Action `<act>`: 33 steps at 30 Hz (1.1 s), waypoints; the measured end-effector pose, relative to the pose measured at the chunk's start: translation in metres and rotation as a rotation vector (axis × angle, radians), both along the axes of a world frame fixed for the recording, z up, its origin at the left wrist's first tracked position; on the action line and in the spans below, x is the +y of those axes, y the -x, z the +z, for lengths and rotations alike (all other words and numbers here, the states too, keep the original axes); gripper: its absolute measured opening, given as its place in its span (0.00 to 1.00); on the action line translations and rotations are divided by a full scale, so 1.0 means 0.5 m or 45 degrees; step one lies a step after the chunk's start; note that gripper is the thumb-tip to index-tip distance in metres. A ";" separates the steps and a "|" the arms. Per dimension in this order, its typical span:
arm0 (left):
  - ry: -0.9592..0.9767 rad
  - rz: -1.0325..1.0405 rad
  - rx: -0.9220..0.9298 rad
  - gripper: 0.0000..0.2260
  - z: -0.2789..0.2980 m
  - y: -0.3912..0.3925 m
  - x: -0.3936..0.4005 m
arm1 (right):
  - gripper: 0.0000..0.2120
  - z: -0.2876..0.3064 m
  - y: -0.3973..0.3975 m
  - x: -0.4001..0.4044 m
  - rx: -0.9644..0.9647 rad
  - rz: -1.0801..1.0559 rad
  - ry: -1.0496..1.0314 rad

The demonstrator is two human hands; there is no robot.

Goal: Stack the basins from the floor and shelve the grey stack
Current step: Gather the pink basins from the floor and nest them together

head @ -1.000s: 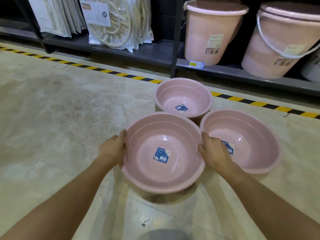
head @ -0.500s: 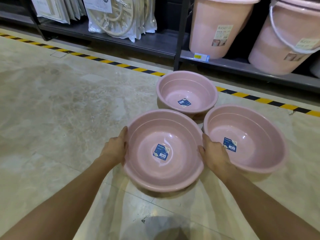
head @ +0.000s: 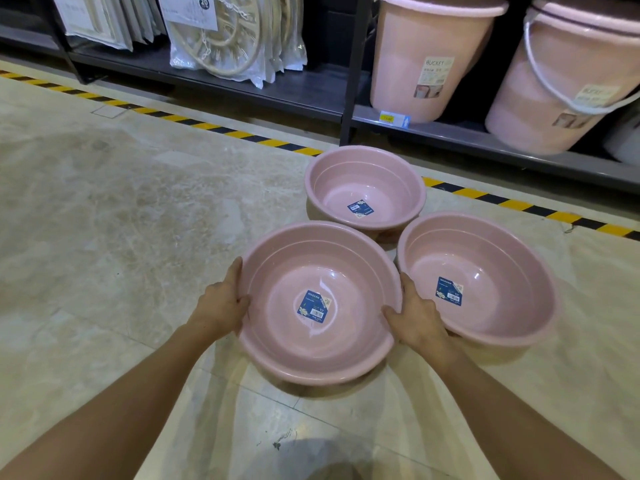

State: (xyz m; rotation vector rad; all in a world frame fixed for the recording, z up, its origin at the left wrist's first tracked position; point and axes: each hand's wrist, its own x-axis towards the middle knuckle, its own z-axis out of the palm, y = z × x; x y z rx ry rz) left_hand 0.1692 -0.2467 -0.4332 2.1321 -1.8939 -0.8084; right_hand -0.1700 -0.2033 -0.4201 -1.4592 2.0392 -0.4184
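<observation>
Near basin (head: 320, 303) now lifted off floor (head: 121, 220), tilted toward wearer; left hand (head: 221, 303), right hand (head: 414, 315) each grip opposite rim. Stacking underway; grey stack not visible.

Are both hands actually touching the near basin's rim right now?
Touching. The head view shows the left hand and right hand pressed against opposite sides of the near basin, thumbs over its rim.
</observation>
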 end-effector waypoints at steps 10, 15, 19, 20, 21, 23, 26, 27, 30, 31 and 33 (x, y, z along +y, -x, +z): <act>0.279 0.129 0.062 0.28 0.121 -0.009 -0.010 | 0.26 0.078 0.002 -0.030 -0.210 -0.074 0.226; 0.411 0.143 0.111 0.28 0.293 0.044 -0.055 | 0.26 0.224 0.053 -0.079 -0.244 -0.154 0.480; 0.552 0.020 0.211 0.23 0.401 0.187 -0.113 | 0.27 0.323 0.177 -0.087 -0.058 -0.306 0.568; 0.573 -0.034 0.231 0.23 0.417 0.231 -0.122 | 0.28 0.341 0.213 -0.078 0.009 -0.338 0.595; 0.586 -0.093 0.248 0.22 0.426 0.276 -0.133 | 0.28 0.355 0.251 -0.066 0.078 -0.378 0.608; 0.574 -0.190 0.260 0.21 0.426 0.357 -0.147 | 0.28 0.366 0.322 -0.042 0.215 -0.457 0.591; 0.517 -0.314 0.206 0.17 0.376 0.455 -0.167 | 0.28 0.348 0.407 -0.004 0.364 -0.529 0.484; 0.484 -0.344 0.206 0.15 0.350 0.483 -0.172 | 0.28 0.332 0.428 0.009 0.394 -0.561 0.440; 0.367 -0.377 0.178 0.13 0.258 0.555 -0.180 | 0.27 0.263 0.482 0.031 0.445 -0.645 0.334; 0.335 -0.385 0.150 0.13 0.225 0.573 -0.182 | 0.28 0.235 0.495 0.033 0.446 -0.657 0.301; 0.279 -0.398 0.106 0.13 0.163 0.594 -0.182 | 0.28 0.179 0.514 0.033 0.420 -0.672 0.233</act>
